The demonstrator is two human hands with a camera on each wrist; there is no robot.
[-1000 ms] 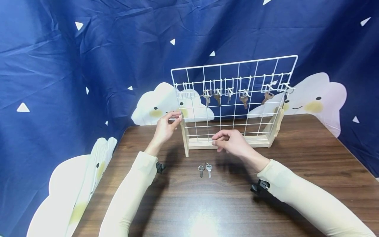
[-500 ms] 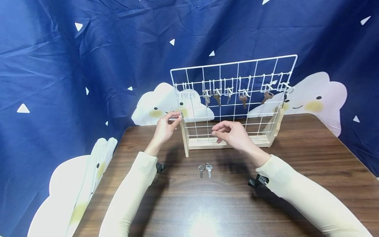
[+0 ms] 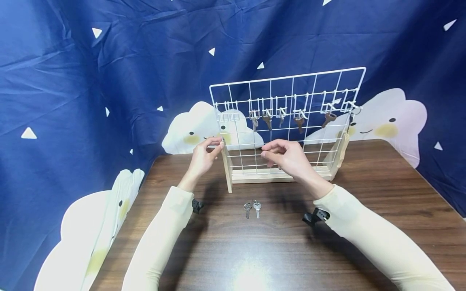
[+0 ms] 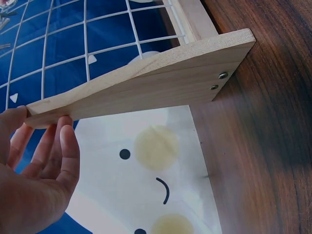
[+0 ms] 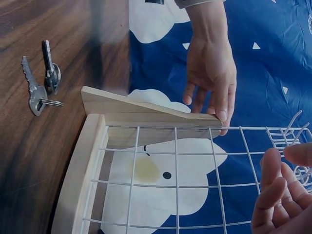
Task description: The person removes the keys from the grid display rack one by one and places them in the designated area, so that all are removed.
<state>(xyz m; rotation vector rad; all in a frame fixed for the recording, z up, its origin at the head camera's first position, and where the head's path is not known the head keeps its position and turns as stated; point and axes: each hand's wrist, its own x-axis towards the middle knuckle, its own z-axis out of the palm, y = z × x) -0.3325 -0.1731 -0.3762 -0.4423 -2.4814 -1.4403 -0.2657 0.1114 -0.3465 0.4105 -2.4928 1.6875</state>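
Silver keys (image 3: 257, 207), two of them, lie on the brown table (image 3: 255, 242) before the rack (image 3: 251, 176), so these look left to hang. Behind them, the left hand (image 3: 202, 159) pinches the wooden side (image 3: 227, 171) of the rack, and the right hand (image 3: 289, 159) stands before the wire grid (image 3: 287, 76), fingers loosely bent, thumb and forefinger slightly apart, no key visible between. Farther up, about six hanging keys (image 3: 299, 124) are already on their hooks, while the leftmost hooks (image 3: 229, 116) are bare.
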